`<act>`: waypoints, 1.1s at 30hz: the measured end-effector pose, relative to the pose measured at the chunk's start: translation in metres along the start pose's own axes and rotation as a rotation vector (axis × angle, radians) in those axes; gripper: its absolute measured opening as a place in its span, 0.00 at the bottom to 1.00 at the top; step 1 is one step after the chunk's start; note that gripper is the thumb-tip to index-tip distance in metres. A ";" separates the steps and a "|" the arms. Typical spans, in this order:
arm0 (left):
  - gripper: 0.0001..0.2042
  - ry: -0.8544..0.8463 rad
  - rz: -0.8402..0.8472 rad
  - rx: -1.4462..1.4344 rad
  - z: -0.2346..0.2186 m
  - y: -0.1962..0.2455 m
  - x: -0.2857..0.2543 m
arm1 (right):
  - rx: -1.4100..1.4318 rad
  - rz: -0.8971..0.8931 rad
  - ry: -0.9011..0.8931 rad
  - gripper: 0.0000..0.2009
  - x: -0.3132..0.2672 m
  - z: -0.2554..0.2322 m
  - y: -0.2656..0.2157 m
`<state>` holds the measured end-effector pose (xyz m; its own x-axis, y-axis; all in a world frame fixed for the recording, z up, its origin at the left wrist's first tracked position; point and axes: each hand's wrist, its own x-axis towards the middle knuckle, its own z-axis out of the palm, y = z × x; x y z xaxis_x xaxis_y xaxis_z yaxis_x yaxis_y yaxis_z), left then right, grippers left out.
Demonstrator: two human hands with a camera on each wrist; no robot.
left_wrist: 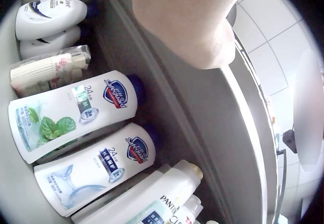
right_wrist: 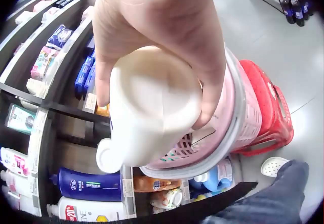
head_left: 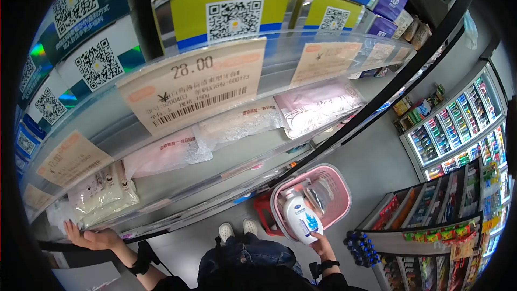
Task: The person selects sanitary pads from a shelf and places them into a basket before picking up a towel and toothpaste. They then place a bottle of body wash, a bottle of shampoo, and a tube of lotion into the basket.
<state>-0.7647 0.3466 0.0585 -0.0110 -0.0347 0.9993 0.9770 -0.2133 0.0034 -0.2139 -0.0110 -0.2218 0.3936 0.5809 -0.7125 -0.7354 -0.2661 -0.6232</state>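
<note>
My right hand grips a white bottle with a blue-printed label by its base end. The bottle lies over the pink basket, its white cap end pointing away from me. In the right wrist view, thumb and fingers clasp both sides of the bottle, its base toward the camera. At the shelf's left end, my left hand has its fingers stretched out beside a clear plastic package. The left wrist view shows only the heel of that hand; its fingers are hidden there.
Soft plastic packs lie on the shelf below boxes and price tags. White Safeguard bottles stand on another shelf. The pink basket sits against something red. Dark drink bottles stand on the floor at right.
</note>
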 end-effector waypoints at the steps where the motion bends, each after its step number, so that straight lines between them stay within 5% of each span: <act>1: 0.19 0.004 -0.005 -0.008 0.000 0.001 0.000 | -0.030 0.016 0.055 0.33 0.000 -0.001 0.000; 11: 0.21 -0.021 -0.031 -0.001 -0.002 0.004 0.001 | -0.212 0.099 0.126 0.31 0.064 0.017 0.002; 14: 0.21 -0.035 -0.032 -0.011 -0.004 0.004 0.001 | -0.860 -0.001 0.336 0.38 0.091 0.024 0.011; 15: 0.21 -0.037 -0.032 -0.013 -0.004 0.004 0.001 | -0.860 0.000 0.337 0.38 0.103 0.015 0.020; 17: 0.22 -0.041 -0.036 -0.016 -0.004 0.004 0.001 | -1.307 -0.266 0.387 0.40 0.135 -0.017 0.048; 25: 0.23 -0.097 -0.089 -0.013 -0.011 0.008 0.002 | -1.418 -0.123 0.314 0.41 0.131 0.004 0.033; 27: 0.23 -0.110 -0.099 -0.033 -0.011 0.008 0.002 | -1.476 -0.520 0.341 0.34 0.116 0.051 0.022; 31: 0.22 -0.117 -0.097 -0.032 -0.012 0.010 0.004 | -1.142 -1.134 -0.066 0.29 0.097 0.172 -0.019; 33: 0.22 -0.118 -0.093 -0.017 -0.011 0.010 0.004 | -1.038 -1.101 -0.126 0.30 0.078 0.230 -0.037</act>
<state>-0.7575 0.3334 0.0617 -0.0756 0.1009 0.9920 0.9691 -0.2269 0.0970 -0.2827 0.2213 -0.1800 0.3831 0.8913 0.2427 0.6080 -0.0455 -0.7927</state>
